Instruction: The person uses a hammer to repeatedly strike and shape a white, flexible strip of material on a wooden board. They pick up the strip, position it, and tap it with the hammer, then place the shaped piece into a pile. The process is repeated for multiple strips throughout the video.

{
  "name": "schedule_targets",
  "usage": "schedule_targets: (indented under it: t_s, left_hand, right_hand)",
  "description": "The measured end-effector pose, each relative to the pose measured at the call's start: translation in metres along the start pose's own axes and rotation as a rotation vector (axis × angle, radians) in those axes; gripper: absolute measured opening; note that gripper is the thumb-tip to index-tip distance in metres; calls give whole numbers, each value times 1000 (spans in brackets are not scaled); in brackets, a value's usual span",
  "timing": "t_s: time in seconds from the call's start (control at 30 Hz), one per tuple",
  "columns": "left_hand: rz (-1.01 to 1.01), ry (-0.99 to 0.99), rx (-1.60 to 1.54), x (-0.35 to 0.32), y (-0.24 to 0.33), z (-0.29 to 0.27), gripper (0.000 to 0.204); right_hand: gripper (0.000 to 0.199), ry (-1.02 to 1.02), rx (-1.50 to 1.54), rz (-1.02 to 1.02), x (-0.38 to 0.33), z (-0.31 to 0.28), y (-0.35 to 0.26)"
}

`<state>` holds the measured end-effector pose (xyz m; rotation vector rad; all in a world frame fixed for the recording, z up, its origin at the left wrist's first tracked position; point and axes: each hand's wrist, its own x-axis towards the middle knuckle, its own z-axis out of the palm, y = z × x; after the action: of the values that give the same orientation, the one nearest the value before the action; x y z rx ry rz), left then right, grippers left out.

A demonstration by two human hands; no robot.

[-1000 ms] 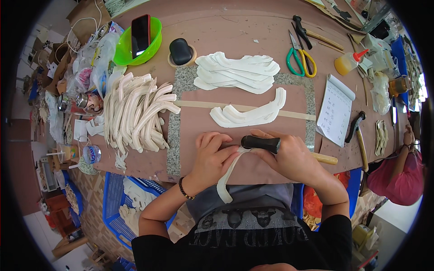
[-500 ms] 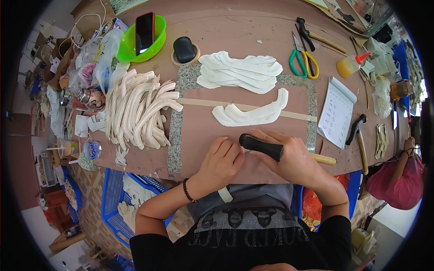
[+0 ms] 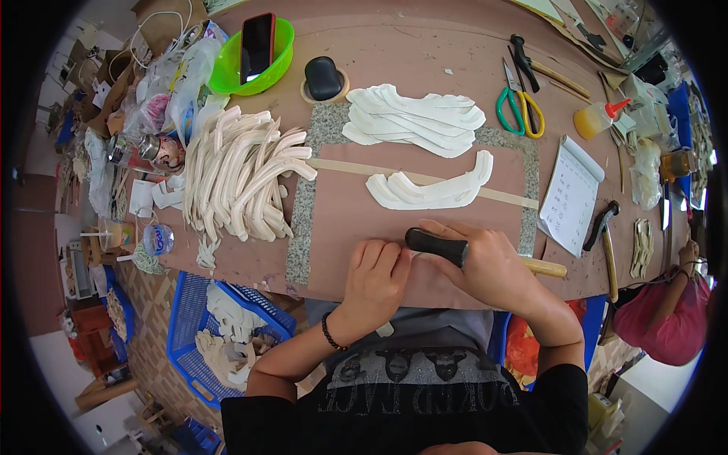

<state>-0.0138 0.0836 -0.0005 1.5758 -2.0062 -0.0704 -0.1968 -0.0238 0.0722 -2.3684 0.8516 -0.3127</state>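
Note:
My right hand [image 3: 491, 267] is wrapped round a hammer [image 3: 438, 246]; its black head lies over the fingers and its wooden handle sticks out to the right. Close beside it, my left hand [image 3: 374, 277] is closed with bent fingers. The fingertips of both hands meet beside the hammer head. A pale strip [image 3: 384, 330] shows its end under my left hand, below the table edge; its upper part is hidden. Beyond my hands lie a few curved white pieces [image 3: 432, 189], with a stack of flat white pieces [image 3: 413, 120] farther back.
A heap of cream strips [image 3: 239, 178] sits at left, near a green bowl [image 3: 284, 64] with a phone. To the right are scissors [image 3: 522, 106], a notepad [image 3: 570, 197], a glue bottle [image 3: 595, 120] and another hammer [image 3: 603, 227]. A blue basket [image 3: 178, 334] stands below left.
The whole view has shifted slightly. My left wrist has turned a little, and less of the strip's end shows below my hand. The hammer stays in my right hand.

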Motion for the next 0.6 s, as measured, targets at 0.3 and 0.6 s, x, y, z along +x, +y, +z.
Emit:
schedule_targets:
  t_s: [0.3,0.6]
  left_hand:
    - [137,-121,-310,25,-33,7,22]
    - [229,-212,-200,22,-22,-7,27]
  right_hand:
    - [45,94,24,126,-21,-20,-3]
    - [43,75,44,200,-25,-15,-3]
